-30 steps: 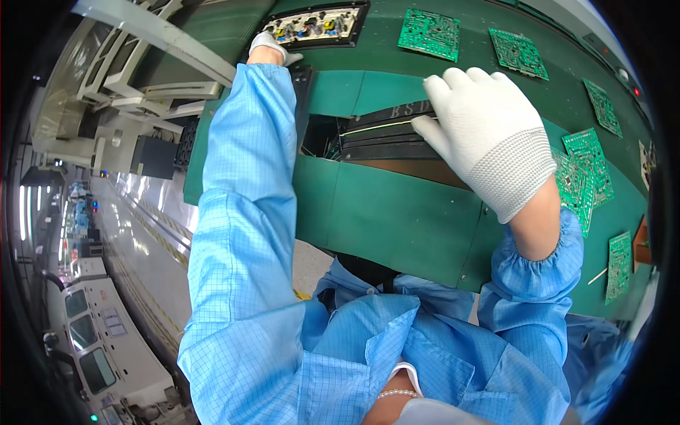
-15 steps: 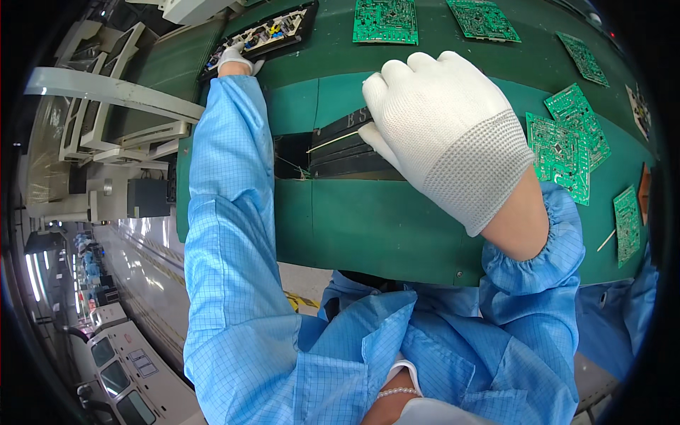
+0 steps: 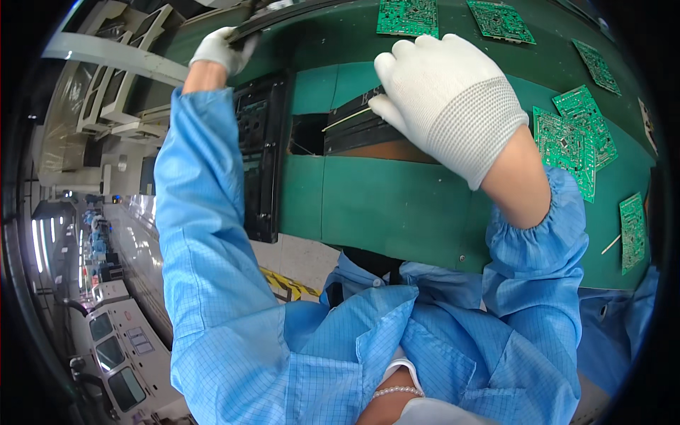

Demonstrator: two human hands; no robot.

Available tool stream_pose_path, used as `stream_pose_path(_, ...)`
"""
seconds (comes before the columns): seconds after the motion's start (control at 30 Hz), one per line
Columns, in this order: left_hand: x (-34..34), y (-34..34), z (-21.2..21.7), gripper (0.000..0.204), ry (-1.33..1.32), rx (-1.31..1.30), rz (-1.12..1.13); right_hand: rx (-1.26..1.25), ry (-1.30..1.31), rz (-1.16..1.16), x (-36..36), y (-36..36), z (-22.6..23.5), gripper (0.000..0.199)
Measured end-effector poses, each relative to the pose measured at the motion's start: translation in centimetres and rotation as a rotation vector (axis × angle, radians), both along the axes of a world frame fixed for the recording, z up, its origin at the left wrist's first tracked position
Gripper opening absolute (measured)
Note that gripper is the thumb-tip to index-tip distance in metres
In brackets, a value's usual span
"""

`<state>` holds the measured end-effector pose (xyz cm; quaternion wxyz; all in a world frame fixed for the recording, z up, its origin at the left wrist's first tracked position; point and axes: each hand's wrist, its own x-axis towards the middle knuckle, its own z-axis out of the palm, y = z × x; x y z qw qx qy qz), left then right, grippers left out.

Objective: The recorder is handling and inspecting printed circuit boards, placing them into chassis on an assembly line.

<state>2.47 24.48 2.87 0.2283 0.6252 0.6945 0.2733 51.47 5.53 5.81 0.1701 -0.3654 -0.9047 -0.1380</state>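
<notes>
Head view: the left hand [image 3: 216, 48], in a white glove, is closed around the end of a long black tray [image 3: 283, 18] at the far edge of the green bench [image 3: 397, 205]; its long axis runs left to right, rising slightly rightward. The right hand [image 3: 453, 95], fingers half curled, rests on black trays [image 3: 358, 127] stacked in a bench opening, gripping nothing I can make out. Green circuit boards [image 3: 567, 145] lie nearby
</notes>
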Motion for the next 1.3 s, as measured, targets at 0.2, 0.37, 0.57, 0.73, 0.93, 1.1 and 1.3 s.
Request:
stream_pose_path(0.2, 6.3, -18.6, 8.0, 0.018, -0.597, -0.130, 0.238, -0.076, -0.014, -0.049, 0.6, 0.5, 0.0, 0.031)
stream_pose_path(0.37, 6.5, -29.1, 6.9, 0.027, -0.875, -0.134, 0.252, -0.014, 0.011, -0.020, 0.5, 0.4, -0.1, 0.031)
stream_pose_path(0.57, 3.0, -30.9, 0.8, 0.055, -0.721, -0.066, 0.118, -0.001, -0.007, -0.041, 0.6, 0.5, -0.3, 0.033)
stream_pose_path(0.73, -0.4, -29.5, -1.5, 0.058, -0.645, -0.152, 0.202, -0.001, -0.033, -0.051, 0.2, 0.1, 0.0, 0.034)
stream_pose_path(0.93, -2.4, -26.7, -3.1, 0.048, -0.459, -0.051, 0.369, 0.029, -0.040, -0.030, 0.6, -0.1, -0.2, 0.035)
stream_pose_path(1.1, -2.9, -28.6, -2.5, 0.032, 0.007, 0.117, 0.425, 0.007, -0.025, 0.039, 0.2, 0.5, 0.2, 0.033)
stream_pose_path(1.3, 2.6, -34.1, 3.5, 0.038, 0.010, 0.120, 0.233, -0.023, -0.003, 0.024, 1.2, 1.5, -0.5, 0.037)
